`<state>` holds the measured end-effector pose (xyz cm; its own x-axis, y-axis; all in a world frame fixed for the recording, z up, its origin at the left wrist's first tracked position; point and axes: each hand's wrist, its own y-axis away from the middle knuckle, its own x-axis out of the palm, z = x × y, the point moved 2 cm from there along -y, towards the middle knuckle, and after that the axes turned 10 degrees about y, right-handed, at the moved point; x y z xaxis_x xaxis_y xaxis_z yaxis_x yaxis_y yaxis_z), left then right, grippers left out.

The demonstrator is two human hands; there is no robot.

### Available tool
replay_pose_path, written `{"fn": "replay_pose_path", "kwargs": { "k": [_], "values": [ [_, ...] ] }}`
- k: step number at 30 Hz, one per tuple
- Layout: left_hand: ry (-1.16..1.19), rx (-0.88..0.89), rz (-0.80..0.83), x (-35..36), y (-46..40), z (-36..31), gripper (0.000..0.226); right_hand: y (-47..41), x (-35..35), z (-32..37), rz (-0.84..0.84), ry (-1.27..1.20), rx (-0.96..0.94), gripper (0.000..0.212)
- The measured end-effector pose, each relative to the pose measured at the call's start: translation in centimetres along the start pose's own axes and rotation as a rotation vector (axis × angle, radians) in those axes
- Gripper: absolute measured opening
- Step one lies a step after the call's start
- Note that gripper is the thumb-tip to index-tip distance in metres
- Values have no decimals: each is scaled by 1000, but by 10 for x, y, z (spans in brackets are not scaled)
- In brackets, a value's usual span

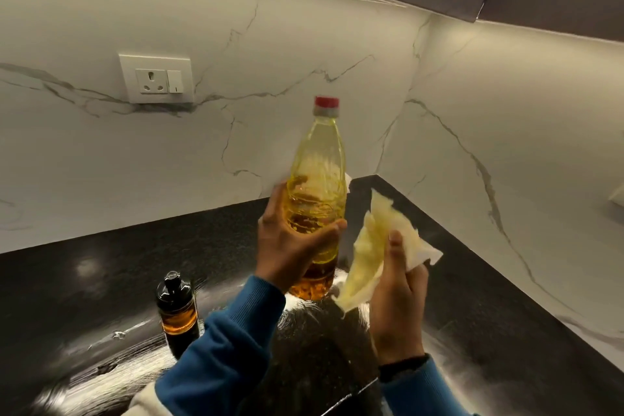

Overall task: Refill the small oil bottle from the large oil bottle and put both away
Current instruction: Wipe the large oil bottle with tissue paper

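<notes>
Holding big bottle [317, 179] upright in my left hand [287, 246], just right of small bottle [177, 307] on counter [101, 280]; right hand [398, 294] pinching oily tissue [378, 240] beside it.

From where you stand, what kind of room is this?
Most likely a home kitchen: a dark stone counter set in a corner of marble-look wall, a wall socket, cupboards overhead, and a big bottle of cooking oil held in the left hand.

Both arms wear blue knitted sleeves with ribbed cuffs. The left sleeve [233, 341] shows a cream panel near the frame's lower edge. The right sleeve [415, 388] shows a dark inner cuff at the wrist.
</notes>
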<state>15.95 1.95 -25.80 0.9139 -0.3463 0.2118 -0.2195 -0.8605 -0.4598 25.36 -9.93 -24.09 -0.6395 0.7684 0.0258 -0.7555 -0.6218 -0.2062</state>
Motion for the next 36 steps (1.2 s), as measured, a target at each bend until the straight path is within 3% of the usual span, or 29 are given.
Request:
{"fn": "replay_pose_path", "kwargs": {
  "k": [1,4,7,12,16,18,20,23,28,31,36],
  "values": [
    [-7,-28,30,2,3,2,76,-2,3,9,48,68,-140,62],
    [9,-66,101,14,14,6,75,-11,23,25,283,407,-563,48],
    [11,-51,124,20,20,4,65,-28,34,27,268,578,-753,65],
    [34,-65,180,16,18,0,71,-46,37,34,243,466,-644,57],
    [22,-69,198,6,16,0,73,-66,30,40,268,196,-202,39],
    [-5,-81,238,0,15,4,76,-71,20,49,191,84,-46,32],
    [-38,-109,293,-8,14,9,79,-71,14,60,31,-29,-70,33],
    [-76,-171,383,-13,17,17,80,-66,14,77,-7,-73,-405,34],
    [-85,-209,450,-9,21,19,76,-71,25,64,157,621,-872,24],
    [-81,-223,419,-7,23,20,77,-71,29,58,173,864,-905,41],
    [-101,-231,359,-13,24,34,82,-65,33,45,221,1119,-944,48]
  ]
}}
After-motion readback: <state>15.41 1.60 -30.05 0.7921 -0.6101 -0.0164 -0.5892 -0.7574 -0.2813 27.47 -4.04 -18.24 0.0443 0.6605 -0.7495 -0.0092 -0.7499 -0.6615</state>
